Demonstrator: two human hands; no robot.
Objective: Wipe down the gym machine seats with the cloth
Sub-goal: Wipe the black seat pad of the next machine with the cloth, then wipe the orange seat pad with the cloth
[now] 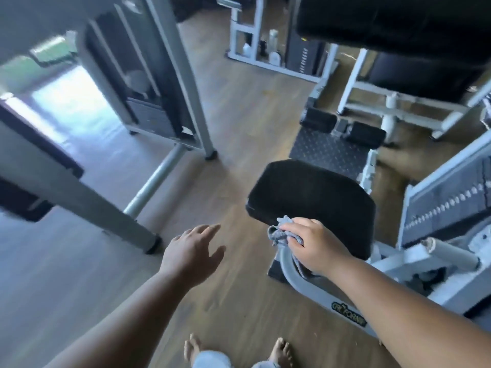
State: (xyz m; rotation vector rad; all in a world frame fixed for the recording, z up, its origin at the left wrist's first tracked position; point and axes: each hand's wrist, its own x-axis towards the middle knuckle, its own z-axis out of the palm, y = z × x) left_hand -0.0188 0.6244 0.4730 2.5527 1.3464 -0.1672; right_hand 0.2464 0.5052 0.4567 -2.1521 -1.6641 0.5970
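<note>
At the seat (313, 197) edge (facing away), right hand (313, 245) grips cloth (281, 235); left hand (194, 251) hangs open.

Under my right hand (314, 245) the grey cloth (281, 235) looks soft and nubby, like terry. Just beyond my fingers the black seat (313, 197) is matt, smooth padding. Below my palm the grey frame tube (300, 285) is painted metal, faintly glossy. Wood-look floor (239, 123), satin sheen.
</note>
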